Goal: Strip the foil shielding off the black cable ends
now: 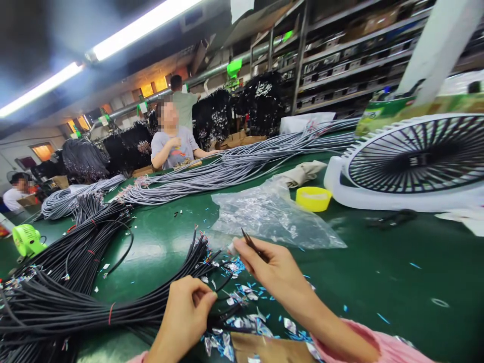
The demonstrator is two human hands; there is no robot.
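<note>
Left hand: the left hand (187, 315) is down near the front edge of the green table (378, 272), fingers curled tight around the black cable (223, 318) close to its stripped end.
Right hand: the right hand (274, 269) hovers just beyond it, thumb and forefinger pinching slim dark tweezers (251, 245), tips pointing up and away.
Cable: it runs left from the grip into the big black cable bundle (75, 297) sprawled across the table.
Litter: foil and blue scraps (245, 297) lie all around both hands, touching the cable ends.
Nearby: a clear plastic bag (272, 217), a yellow lid (313, 198), a white fan (408, 161), grey cables (234, 169) and a seated co-worker (173, 141) beyond.
Risk: in my judgement, those sharp tips could nick the fine wires if the grip slackens, and loose foil could snag in the neighbouring ends.
</note>
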